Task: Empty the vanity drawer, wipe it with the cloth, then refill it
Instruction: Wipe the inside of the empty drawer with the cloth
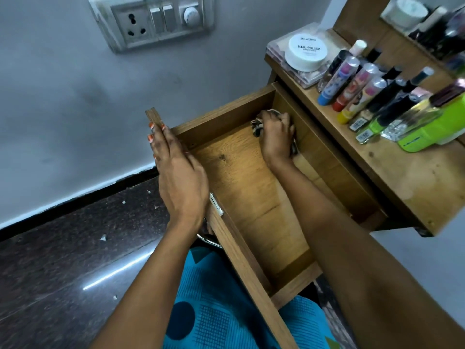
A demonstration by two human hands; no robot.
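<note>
Right hand (276, 137) fisted on cloth (256, 127), left hand (176, 170) seemingly flat on drawer (241, 263) front

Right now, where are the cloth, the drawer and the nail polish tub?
cloth (257, 127), head view, patterned edge beside the right hand.
drawer (241, 187), head view, bare wooden floor.
nail polish tub (307, 50), head view, white lid.

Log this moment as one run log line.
stage: wiping | drawer: open, emptied | right hand: pressing cloth in back corner | left hand: flat on drawer front
</note>
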